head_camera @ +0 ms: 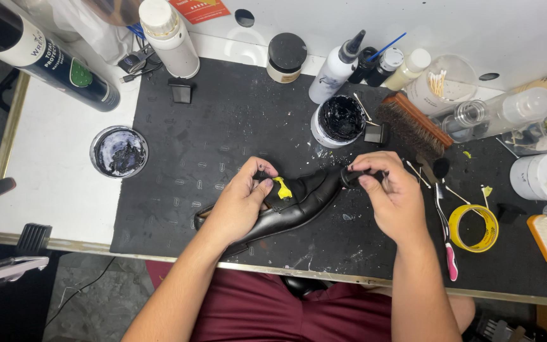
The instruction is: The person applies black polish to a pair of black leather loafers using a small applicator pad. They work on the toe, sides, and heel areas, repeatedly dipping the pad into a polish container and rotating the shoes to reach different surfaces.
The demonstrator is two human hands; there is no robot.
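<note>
Closest to the camera, the person's lap in dark red shorts (267,310) is sitting at 6 o'clock, with both forearms reaching up over the surface (223,114), which is covered by a black mat.

Going left to right: a dark spray can (39,54) is lying at 10 o'clock, and an open round tin (119,151) with bluish residue is sitting on the white part at 9 o'clock. The left hand (240,201) is pressing down on a black leather shoe (299,199) near the middle, its grip clamping the upper, with the fingertips resting beside a yellow bit (282,188) on the shoe. The shoe is lying on its side, running diagonally from about 7 o'clock up toward 2 o'clock.

The right hand (395,196) is pinching the shoe's upper end with thumb and fingertips, so that grip is clenched on it too. Just above, at 12 o'clock, an open jar of black polish (340,119) is sitting. A brown brush (413,123) is lying at 1 o'clock, a pink-handled toothbrush (446,231) and a yellow tape roll (473,228) are lying at 4 o'clock.
</note>
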